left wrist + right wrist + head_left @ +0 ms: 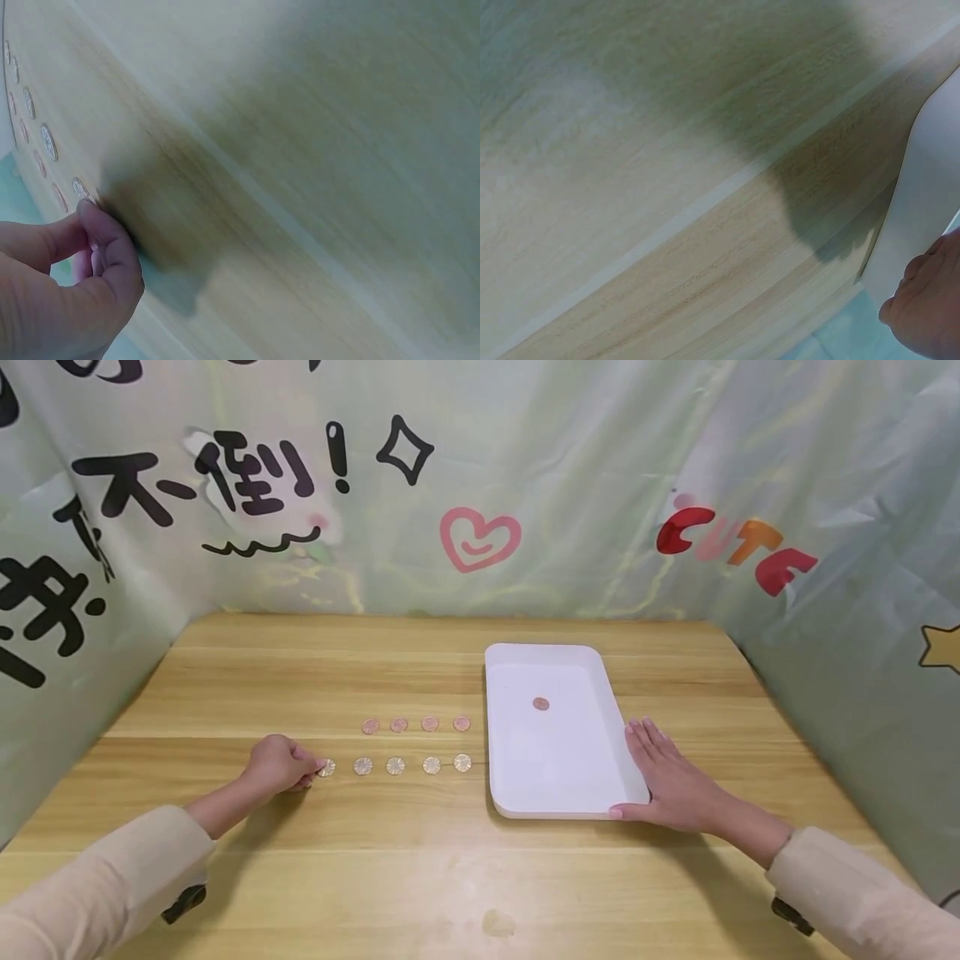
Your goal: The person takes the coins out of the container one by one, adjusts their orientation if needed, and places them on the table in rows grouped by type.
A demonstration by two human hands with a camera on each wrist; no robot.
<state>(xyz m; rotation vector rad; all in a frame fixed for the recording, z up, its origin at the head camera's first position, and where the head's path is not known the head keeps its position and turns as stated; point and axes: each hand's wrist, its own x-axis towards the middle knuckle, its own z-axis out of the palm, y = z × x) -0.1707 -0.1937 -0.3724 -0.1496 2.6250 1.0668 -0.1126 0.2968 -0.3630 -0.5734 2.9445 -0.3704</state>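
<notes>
My left hand [281, 764] is at the left end of the front row, its thumb and fingertips pinching the edge of a silvery coin [327, 767]. That coin [80, 187] also shows just past the fingertips in the left wrist view. Several more silvery coins [395, 766] continue the row to the right. Behind them runs a row of several copper-coloured coins [430, 724]. My right hand [678, 785] rests against the right side of a white tray [558, 785], fingers straight along its edge and thumb at the near corner. One copper-coloured coin [541, 703] lies inside the tray.
The wooden table [360, 885] carries all of this. Printed cloth [585, 468] with lettering and a pink heart hangs behind and on both sides. A small pale stain [498, 922] marks the table's front.
</notes>
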